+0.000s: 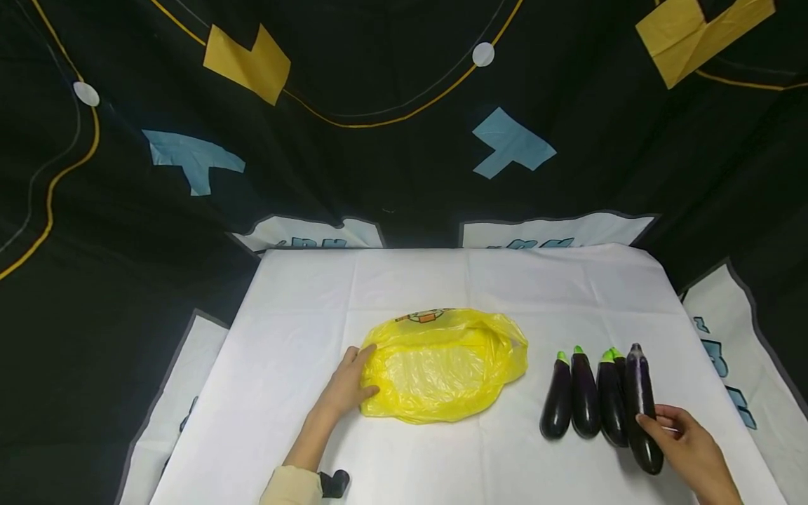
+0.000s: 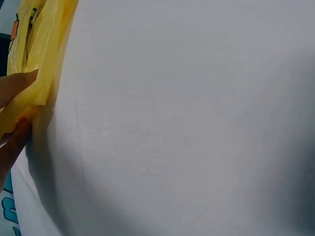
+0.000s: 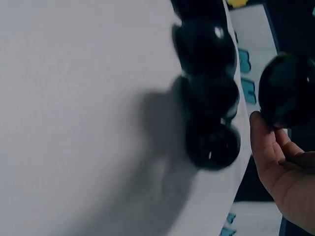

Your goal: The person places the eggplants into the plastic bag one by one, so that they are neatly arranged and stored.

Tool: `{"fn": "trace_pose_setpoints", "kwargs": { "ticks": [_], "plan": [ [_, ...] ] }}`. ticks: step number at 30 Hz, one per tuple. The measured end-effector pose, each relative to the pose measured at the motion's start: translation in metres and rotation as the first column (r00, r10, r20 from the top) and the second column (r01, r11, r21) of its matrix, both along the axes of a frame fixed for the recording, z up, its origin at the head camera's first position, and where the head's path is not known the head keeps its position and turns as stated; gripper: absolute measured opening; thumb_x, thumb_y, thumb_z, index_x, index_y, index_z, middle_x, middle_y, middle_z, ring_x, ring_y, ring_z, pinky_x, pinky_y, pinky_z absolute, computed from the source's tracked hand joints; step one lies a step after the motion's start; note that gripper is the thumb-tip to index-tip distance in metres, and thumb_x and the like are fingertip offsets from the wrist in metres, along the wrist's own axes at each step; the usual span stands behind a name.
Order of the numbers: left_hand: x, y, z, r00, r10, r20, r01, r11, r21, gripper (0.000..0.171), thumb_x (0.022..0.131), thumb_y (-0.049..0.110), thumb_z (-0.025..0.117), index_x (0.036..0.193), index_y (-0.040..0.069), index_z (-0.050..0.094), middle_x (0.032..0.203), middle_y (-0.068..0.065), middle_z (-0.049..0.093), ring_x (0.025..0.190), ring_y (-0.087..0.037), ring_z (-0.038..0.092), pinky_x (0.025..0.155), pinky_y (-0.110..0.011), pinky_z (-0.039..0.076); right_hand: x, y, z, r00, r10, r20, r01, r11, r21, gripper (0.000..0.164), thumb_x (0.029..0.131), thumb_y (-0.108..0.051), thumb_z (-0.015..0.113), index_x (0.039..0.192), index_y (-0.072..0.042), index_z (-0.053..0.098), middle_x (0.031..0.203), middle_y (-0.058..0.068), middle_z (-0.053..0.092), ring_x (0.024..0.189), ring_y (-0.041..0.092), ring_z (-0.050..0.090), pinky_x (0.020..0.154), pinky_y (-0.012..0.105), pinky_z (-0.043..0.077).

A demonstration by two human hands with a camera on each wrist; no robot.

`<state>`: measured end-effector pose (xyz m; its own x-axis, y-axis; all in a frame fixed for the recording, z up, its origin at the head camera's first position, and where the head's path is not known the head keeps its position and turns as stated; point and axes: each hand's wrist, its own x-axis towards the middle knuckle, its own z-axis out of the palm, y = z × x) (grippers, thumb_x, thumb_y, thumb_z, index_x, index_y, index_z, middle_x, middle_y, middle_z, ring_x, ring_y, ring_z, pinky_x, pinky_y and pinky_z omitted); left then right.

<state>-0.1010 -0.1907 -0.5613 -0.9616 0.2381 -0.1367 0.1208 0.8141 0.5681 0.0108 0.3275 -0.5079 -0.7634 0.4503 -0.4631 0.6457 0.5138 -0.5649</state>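
A yellow plastic bag (image 1: 435,379) lies on the white table, its mouth spread wide. My left hand (image 1: 346,384) pinches the bag's left edge; in the left wrist view the thumb and a finger hold the thin yellow film (image 2: 42,64). At the right, my right hand (image 1: 691,445) grips a dark purple eggplant (image 1: 642,414) by its side. The right wrist view shows this eggplant (image 3: 288,91) lifted off the cloth. Several other eggplants (image 1: 584,396) lie side by side just left of it, green stems pointing away.
White cloth (image 1: 404,280) covers the table. Behind it hangs a black curtain (image 1: 379,182) with yellow and blue shapes. A small black object (image 1: 334,484) shows at the left sleeve (image 1: 292,485).
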Motion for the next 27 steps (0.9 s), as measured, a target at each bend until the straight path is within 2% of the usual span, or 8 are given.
{"fn": "trace_pose_setpoints", "kwargs": {
  "ticks": [7,15,21,27],
  "plan": [
    [-0.002,0.002,0.003,1.000,-0.002,0.000,0.002,1.000,-0.013,0.081,0.075,0.013,0.080,0.144,0.006,0.038,0.113,-0.006,0.042,0.091,-0.017,0.048,0.085,-0.035,0.048,-0.006,-0.024,0.009,0.994,0.102,-0.039,-0.104,0.992,-0.069,0.091,0.082,-0.068,0.054,0.132,0.007,0.038,0.114,0.021,0.052,0.099,0.030,0.053,0.073,0.035,0.047],
    [-0.003,0.004,0.003,1.000,0.005,0.016,-0.005,1.000,-0.028,0.081,0.075,0.013,0.080,0.144,0.006,0.038,0.110,-0.006,0.042,0.089,-0.017,0.048,0.081,-0.034,0.049,-0.014,-0.042,0.016,0.969,0.227,-0.098,-0.234,0.969,-0.075,0.081,0.086,-0.060,0.057,0.130,0.006,0.040,0.114,0.019,0.056,0.096,0.024,0.057,0.066,0.024,0.049],
    [-0.003,0.005,0.004,1.000,0.004,0.007,-0.004,0.999,-0.042,0.080,0.074,0.012,0.080,0.143,0.005,0.039,0.113,-0.008,0.043,0.091,-0.019,0.049,0.083,-0.035,0.049,-0.019,-0.059,0.014,0.957,0.255,-0.139,-0.265,0.962,-0.062,0.076,0.085,-0.057,0.061,0.127,0.004,0.045,0.110,0.015,0.059,0.089,0.015,0.058,0.066,0.023,0.048],
    [-0.001,0.006,0.005,1.000,0.000,0.002,0.000,0.999,-0.049,0.079,0.074,0.011,0.080,0.142,0.005,0.040,0.113,-0.008,0.043,0.090,-0.018,0.048,0.083,-0.036,0.049,-0.026,-0.085,0.014,0.942,0.275,-0.191,-0.291,0.954,-0.064,0.070,0.083,-0.053,0.066,0.122,0.002,0.049,0.106,0.011,0.061,0.085,0.014,0.057,0.065,0.023,0.048]
  ]
}}
